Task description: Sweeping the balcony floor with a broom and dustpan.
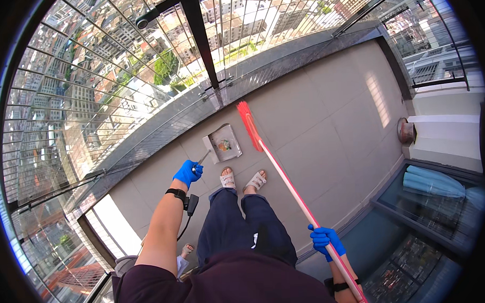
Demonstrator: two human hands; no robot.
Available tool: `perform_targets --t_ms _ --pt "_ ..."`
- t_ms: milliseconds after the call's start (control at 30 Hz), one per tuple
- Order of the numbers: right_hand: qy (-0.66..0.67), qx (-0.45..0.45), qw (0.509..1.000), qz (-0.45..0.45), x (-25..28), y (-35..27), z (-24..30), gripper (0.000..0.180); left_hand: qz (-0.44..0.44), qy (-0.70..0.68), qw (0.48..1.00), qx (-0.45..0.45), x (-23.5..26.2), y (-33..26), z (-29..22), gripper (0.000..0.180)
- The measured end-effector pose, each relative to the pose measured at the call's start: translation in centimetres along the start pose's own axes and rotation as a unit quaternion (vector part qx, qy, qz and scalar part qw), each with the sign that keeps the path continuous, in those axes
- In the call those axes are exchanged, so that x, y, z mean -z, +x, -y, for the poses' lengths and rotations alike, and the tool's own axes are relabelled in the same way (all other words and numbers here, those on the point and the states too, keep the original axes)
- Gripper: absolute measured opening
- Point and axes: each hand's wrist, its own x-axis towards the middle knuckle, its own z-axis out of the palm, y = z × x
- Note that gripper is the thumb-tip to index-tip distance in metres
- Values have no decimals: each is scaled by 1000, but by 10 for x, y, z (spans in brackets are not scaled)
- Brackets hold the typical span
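My left hand (188, 172), in a blue glove, is closed around the handle of a dustpan (235, 150). The pale dustpan rests on the tiled floor just ahead of my feet, with some small coloured debris in it. On the right, my right hand (326, 240), also gloved in blue, wraps round the pink and white stick of a broom (289, 184). The stick slants up and left from my right side. Its red bristle head (247, 122) is at the floor, right of the dustpan and apart from it, close to the ledge.
A dark stone ledge (162, 134) with a metal-bar railing (90, 76) curves along the far side, city buildings far below. A brown pipe-like fitting (407, 131) sits by the right wall. Glass panels (421, 209) line the lower right. Another person's foot (187, 249) shows behind my left side.
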Motion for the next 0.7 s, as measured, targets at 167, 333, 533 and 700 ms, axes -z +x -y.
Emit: perform_targets --t_ms 167,333,533,700 --pt "-10 45 999 -14 4 -11 9 15 9 -21 1000 -4 15 -18 0 18" --pt "-37 84 993 -80 47 -30 29 15 31 -50 998 -9 42 -46 4 23" --pt "84 107 988 -78 133 -51 7 12 26 -36 998 49 31 -65 27 28" --pt "244 190 950 31 203 -61 -61 16 -16 -41 995 89 2 -48 28 16"
